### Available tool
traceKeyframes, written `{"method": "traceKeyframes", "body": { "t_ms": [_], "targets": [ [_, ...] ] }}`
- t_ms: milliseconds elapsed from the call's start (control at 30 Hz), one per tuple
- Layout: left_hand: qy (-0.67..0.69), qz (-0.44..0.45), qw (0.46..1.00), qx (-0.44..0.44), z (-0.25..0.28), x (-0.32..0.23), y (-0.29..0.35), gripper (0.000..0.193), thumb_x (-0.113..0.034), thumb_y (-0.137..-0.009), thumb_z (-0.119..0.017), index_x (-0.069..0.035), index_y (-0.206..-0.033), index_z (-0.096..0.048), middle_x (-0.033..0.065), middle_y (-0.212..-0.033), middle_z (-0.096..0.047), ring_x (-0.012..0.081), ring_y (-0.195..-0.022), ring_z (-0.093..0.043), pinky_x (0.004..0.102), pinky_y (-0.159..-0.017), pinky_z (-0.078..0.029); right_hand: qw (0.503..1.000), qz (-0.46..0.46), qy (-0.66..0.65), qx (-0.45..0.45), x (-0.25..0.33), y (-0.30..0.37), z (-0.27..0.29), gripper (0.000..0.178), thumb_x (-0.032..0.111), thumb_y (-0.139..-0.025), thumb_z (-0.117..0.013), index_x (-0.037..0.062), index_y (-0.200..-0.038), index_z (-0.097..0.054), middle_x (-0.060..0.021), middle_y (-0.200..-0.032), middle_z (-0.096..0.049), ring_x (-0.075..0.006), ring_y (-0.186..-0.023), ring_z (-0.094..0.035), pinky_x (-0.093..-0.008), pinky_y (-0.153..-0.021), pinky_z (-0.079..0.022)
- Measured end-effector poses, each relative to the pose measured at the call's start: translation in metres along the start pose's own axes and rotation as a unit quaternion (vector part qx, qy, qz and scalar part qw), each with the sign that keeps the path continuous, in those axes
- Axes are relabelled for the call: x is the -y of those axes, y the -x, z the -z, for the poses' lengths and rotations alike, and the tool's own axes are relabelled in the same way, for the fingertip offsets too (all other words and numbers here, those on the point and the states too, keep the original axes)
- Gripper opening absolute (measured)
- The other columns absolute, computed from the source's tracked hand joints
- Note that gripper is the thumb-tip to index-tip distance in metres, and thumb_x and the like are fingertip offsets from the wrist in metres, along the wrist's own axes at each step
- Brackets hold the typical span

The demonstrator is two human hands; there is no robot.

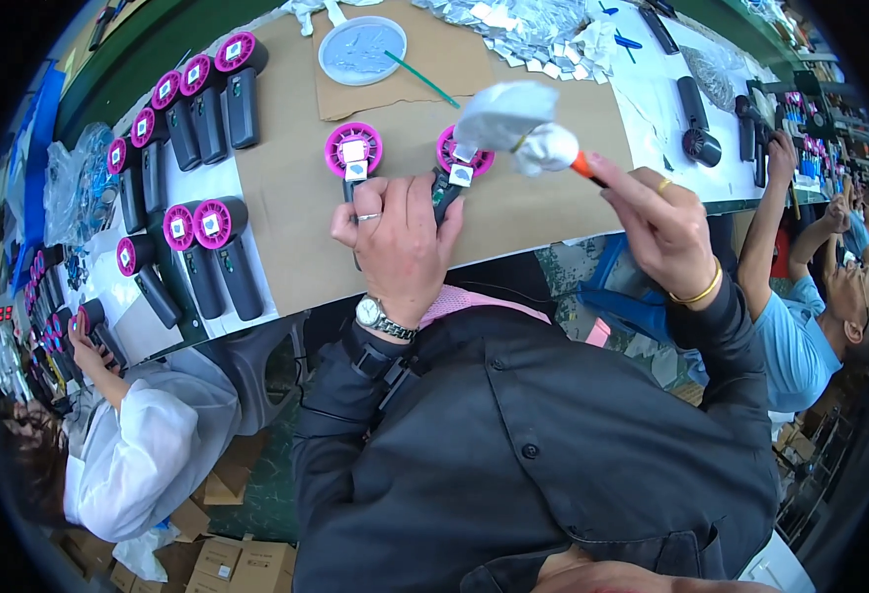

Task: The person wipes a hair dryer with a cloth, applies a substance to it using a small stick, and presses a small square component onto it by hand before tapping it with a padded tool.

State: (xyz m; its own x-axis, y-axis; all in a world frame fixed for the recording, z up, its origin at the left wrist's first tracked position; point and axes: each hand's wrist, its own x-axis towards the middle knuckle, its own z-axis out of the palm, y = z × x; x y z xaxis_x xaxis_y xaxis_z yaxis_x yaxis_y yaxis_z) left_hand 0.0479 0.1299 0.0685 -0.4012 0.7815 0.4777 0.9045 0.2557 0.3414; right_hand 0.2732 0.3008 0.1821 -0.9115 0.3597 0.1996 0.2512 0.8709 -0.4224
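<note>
Two dark grey hair dryers, by their shape, lie side by side on brown cardboard. The left dryer (353, 150) and the right dryer (447, 148) have pink slotted rings with white square pieces on them. My left hand (400, 232) lies over both handles, fingers bent, and hides much of them. A small green board shows in the right handle beside my thumb. In my right hand (663, 225) is an orange-handled hammer-like tool (580, 166), its head wrapped in white material (508, 119). That head is blurred and overlaps the right ring; whether it touches I cannot tell.
Several more pink-ringed dryers (219, 225) lie on the left. A round tray (362, 49) with a green stick (422, 79) sits at the back, beside a heap of white squares (538, 40). Co-workers sit left (158, 435) and right (790, 326).
</note>
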Motion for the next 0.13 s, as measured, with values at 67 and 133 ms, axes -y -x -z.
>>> {"method": "traceKeyframes", "body": {
  "t_ms": [67, 133],
  "targets": [
    [-0.004, 0.003, 1.000, 0.000, 0.0010, 0.0001, 0.0000, 0.040, -0.032, -0.081, -0.084, -0.013, -0.113, -0.071, -0.0019, -0.104, -0.067, 0.0212, -0.109, -0.057, 0.0444, -0.098, -0.027, 0.999, -0.013, -0.011, -0.040, 0.0020, -0.0016, 0.0070, 0.056, -0.013, -0.090, -0.069, 0.0067, -0.143, -0.068, -0.0154, -0.081, -0.064, -0.0199, -0.064, -0.058, -0.0350, -0.060, -0.046],
    [-0.004, 0.002, 1.000, 0.000, 0.0007, -0.0013, -0.0015, 0.040, -0.032, -0.081, -0.084, -0.013, -0.113, -0.071, -0.0018, -0.105, -0.068, 0.0212, -0.110, -0.057, 0.0444, -0.098, -0.028, 0.998, -0.034, -0.017, -0.056, 0.0014, 0.0002, 0.0102, 0.057, -0.011, -0.091, -0.070, 0.0094, -0.144, -0.068, -0.0147, -0.081, -0.064, -0.0200, -0.065, -0.059, -0.0354, -0.061, -0.047]
  ]
}}
